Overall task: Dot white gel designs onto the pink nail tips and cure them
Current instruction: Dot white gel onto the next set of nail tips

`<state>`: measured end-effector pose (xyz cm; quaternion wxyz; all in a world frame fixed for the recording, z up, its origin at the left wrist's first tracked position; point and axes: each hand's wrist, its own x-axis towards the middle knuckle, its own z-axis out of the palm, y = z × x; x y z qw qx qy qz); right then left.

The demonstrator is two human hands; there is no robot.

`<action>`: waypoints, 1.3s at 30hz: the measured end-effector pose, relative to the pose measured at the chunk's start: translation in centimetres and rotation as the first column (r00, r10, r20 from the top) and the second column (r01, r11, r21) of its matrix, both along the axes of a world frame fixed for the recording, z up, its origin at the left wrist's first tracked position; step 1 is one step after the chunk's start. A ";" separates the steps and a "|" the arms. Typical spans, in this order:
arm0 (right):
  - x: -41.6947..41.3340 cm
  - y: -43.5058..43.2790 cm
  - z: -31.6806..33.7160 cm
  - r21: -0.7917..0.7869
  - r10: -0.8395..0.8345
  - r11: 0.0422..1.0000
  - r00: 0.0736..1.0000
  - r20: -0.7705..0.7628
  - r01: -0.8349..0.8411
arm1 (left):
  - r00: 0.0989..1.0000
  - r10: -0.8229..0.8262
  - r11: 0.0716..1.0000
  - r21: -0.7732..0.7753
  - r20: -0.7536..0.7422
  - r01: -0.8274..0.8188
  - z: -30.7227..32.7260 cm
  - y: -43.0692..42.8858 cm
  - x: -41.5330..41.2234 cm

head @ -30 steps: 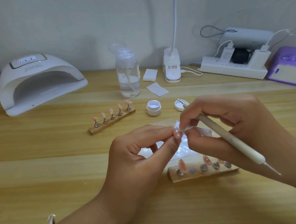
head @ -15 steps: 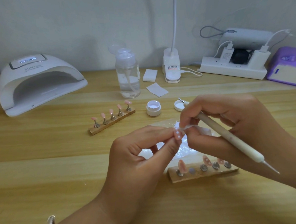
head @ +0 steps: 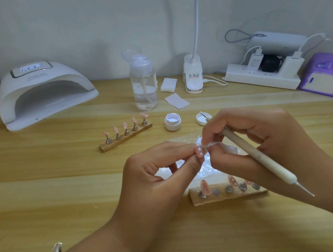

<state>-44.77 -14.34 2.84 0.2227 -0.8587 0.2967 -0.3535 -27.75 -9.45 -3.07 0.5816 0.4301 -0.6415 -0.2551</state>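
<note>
Under both hands, a pale wooden bench (head: 48, 191)

Far beyond the left hand (head: 155, 181) and out past its outer side, a white dome-shaped nail curing lamp (head: 43, 94), mouth facing the hands, display lit blue

Far beyond the right hand (head: 260, 145), a white power strip (head: 264, 79) with plugs and cables; a purple box (head: 326, 79) just beside it, further out to that hand's outer side

Beyond the left hand, a clear pump bottle (head: 143, 84), part full; a white clip lamp base (head: 193, 73) further along, beyond the gap between the hands

Left hand curled, thumb and forefinger pinching a pink nail tip (head: 200, 150) in the gap between the hands, white dots showing on its face

Right hand curled round a long white dotting tool (head: 257, 155) slanted through the fingers, one ball end pointing away over the bench, the other back past the wrist

Near side of the right hand, partly hidden under it, a wooden nail stand (head: 228, 195) with metal pegs, one plain pink tip upright at its end toward the left hand

Second wooden stand (head: 126, 136) beyond the left hand, five pink tips in a row

Open white gel jar (head: 172, 121) beyond the fingertips, its lid (head: 201, 119) just beside it, near the far end of the tool

Small white scrap (head: 209, 144) pinched at the right fingertips, touching the held tip
</note>
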 end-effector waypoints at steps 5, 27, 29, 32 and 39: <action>0.0 -0.1 -0.3 -0.027 -0.006 1.000 1.000 -0.023 0.005 | 1.000 -0.005 1.000 0.005 0.001 0.005 0.1 0.0 0.0; -0.6 -0.4 0.0 -0.053 0.015 0.998 1.000 -0.012 -0.015 | 0.996 0.037 0.996 0.089 -0.077 -0.030 0.0 0.1 -0.2; -0.5 -0.4 0.0 -0.063 0.024 0.998 0.999 -0.024 -0.025 | 0.996 0.040 0.995 0.089 -0.078 -0.033 0.0 0.1 -0.2; -0.4 -0.3 -0.1 -0.069 0.019 0.997 0.999 -0.045 -0.022 | 0.997 0.030 0.997 0.072 -0.066 -0.025 0.1 0.0 -0.2; -0.4 -0.4 -0.2 -0.071 0.029 0.997 0.997 -0.072 -0.034 | 0.999 0.019 0.998 0.061 -0.046 -0.016 0.1 0.0 -0.2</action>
